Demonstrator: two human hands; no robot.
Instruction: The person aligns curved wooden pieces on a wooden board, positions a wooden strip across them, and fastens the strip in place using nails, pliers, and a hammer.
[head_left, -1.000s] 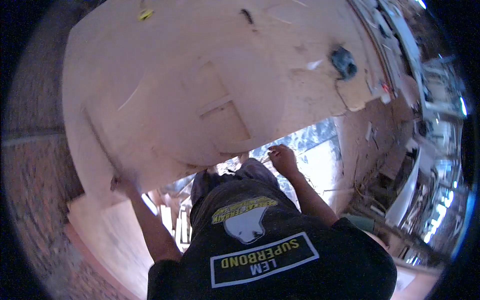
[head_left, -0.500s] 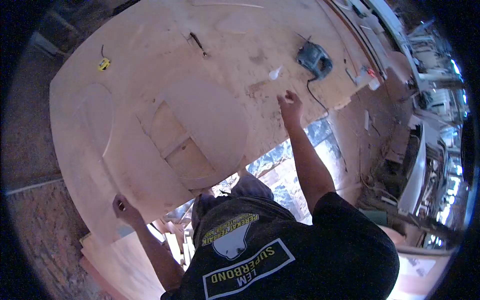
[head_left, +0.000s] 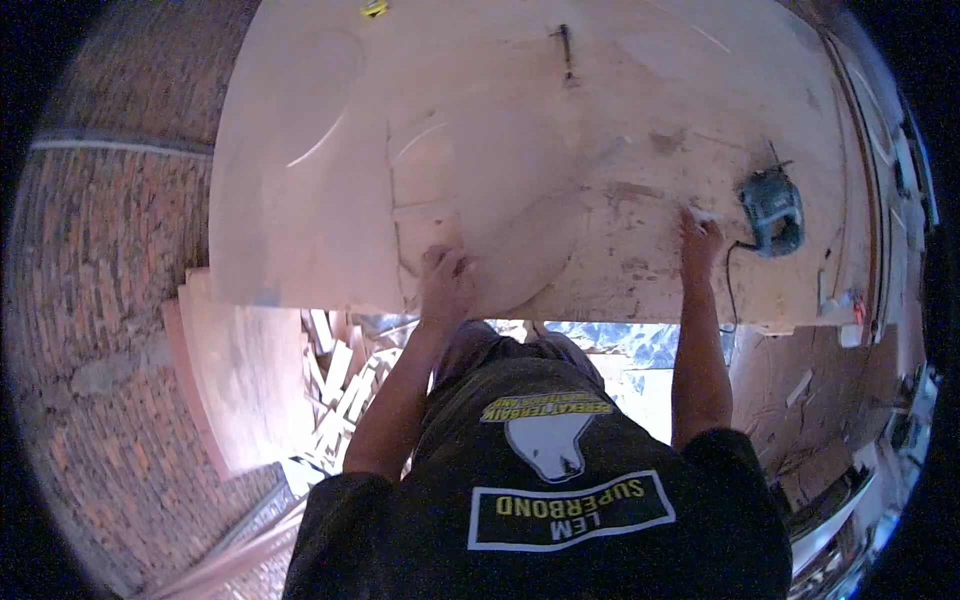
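Note:
My left hand is over the near part of the plywood sheet, its fingers curled. It is close to the lower left of a rounded thin wooden panel lying on the sheet. What the fingers hold, if anything, is hidden by blur. Farther right, my right hand has bent fingers around a small white object whose kind I cannot make out. A green-blue jigsaw rests just right of that hand, its dark cord running down beside the wrist.
At the back are a yellow tape measure and a thin dark tool. Wood offcuts lie below the sheet's near edge. A brick surface fills the left side. Stacked boards stand at lower left.
The view has turned, so the sheet appears shifted. My left hand has moved from the sheet's left near edge to the rounded panel. My right hand has reached the small white object.

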